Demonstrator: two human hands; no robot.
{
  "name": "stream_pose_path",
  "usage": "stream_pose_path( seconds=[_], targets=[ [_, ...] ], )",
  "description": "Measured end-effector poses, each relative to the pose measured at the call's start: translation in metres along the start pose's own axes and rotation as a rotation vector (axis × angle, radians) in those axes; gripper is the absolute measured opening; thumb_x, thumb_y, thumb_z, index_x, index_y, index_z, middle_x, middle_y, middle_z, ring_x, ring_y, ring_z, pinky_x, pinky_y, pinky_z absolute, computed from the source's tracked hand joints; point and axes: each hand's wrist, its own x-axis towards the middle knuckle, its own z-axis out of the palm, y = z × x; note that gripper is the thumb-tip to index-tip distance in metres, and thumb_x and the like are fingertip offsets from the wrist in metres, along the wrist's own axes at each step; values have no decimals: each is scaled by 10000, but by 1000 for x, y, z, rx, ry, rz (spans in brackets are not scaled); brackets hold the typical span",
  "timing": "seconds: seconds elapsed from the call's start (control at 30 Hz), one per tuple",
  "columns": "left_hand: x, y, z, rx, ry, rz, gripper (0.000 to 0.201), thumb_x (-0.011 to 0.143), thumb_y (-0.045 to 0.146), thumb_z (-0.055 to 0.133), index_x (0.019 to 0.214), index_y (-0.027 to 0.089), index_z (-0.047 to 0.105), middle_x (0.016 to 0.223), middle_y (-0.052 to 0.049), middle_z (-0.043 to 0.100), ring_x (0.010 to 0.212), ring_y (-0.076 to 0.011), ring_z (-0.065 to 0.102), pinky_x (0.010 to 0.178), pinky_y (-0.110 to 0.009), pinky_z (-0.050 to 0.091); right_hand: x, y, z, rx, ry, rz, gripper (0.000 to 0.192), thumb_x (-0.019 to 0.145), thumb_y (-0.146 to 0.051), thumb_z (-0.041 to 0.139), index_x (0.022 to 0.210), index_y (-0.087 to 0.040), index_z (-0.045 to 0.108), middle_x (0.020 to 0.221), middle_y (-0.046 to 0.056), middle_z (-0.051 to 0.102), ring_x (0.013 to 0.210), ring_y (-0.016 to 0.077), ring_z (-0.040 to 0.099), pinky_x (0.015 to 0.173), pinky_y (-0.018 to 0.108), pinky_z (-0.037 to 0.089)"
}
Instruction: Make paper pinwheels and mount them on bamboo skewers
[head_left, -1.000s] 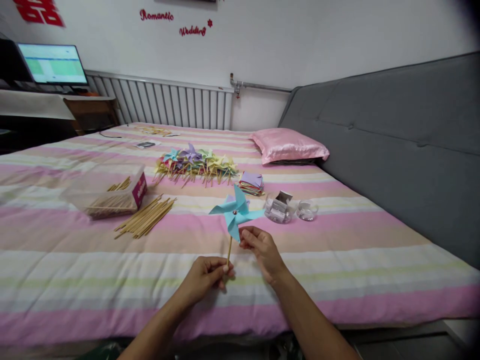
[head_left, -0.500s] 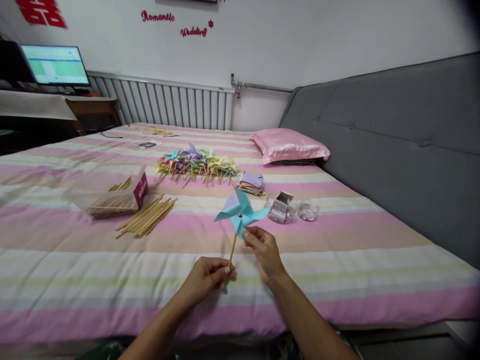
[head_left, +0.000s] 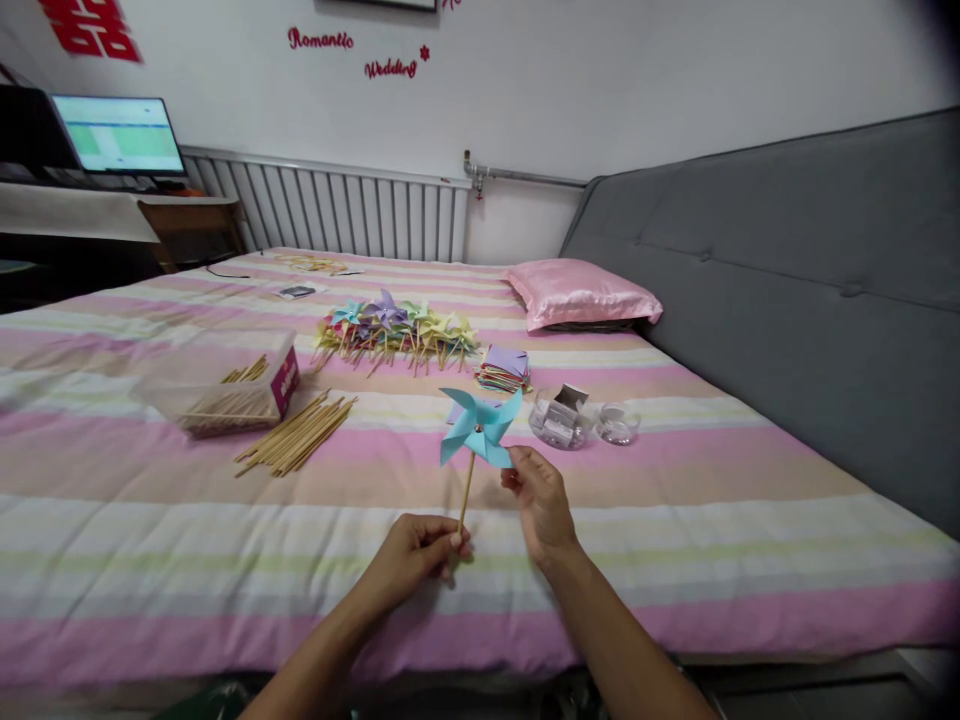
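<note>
In the head view, the left hand (head_left: pixel 416 555) is closed on the lower end of a thin wooden stick (head_left: pixel 466 492), pinching it between thumb and fingers so that it stands nearly upright, leaning slightly to the right toward its top. At the top of that stick, above the grip, sits a light blue paper pinwheel (head_left: pixel 480 427), its blades spread and a small dark pin at its centre. The right hand (head_left: pixel 541 497) is raised just right of the stick, and its fingertips (head_left: pixel 516 467) are pinched together on the lower right blade of the pinwheel. Both hands hover over a bed covered by a striped sheet (head_left: pixel 675 520) in pink, cream and pale green. Beyond the grip and to its left lies a loose bundle of bare wooden sticks (head_left: pixel 296 437), and just past these stands a clear plastic box (head_left: pixel 225 385) with more sticks inside. Farther back, almost straight beyond the grip, a heap of finished pinwheels (head_left: pixel 394 330) in several colours lies on the sheet, with a small stack of coloured paper squares (head_left: pixel 504 367) to its right. Right of the held pinwheel and a little beyond it stand two small clear containers (head_left: pixel 581 422). A pink pillow (head_left: pixel 581 292) rests against the grey headboard (head_left: pixel 787 260) far beyond.
</note>
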Motion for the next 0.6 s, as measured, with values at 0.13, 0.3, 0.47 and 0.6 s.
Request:
stream_pose_path(
  seconds=[0.13,0.3,0.47,0.6],
  targets=[
    [1,-2,0,-48,65,-11,443,650,499,652,814,88,673,763,-102,692,429,-69,473,473,-228,379,-1,-1,1,41,6,-5,234,731,-399,631,800,-176,654,689,-13,543,594,87,429,581,237,324],
    [2,-3,-2,-43,95,-15,428,657,485,652,824,92,673,770,-101,695,435,-69,477,475,-223,365,0,1,1,11,7,47,244,722,-403,640,754,-161,646,796,26,604,591,88,427,582,247,329],
    [1,-2,-2,-1,29,19,385,708,457,616,800,88,677,773,-96,686,445,-62,467,476,-214,340,-1,4,1,-63,-22,63,223,684,-367,676,636,-157,618,604,-20,516,559,90,385,573,248,309],
    [0,-2,-1,1,4,25,377,720,446,609,796,82,674,766,-98,684,449,-59,456,482,-212,339,0,2,1,-88,13,43,219,645,-327,704,584,-161,575,524,-50,428,542,90,358,560,246,285]
  ],
)
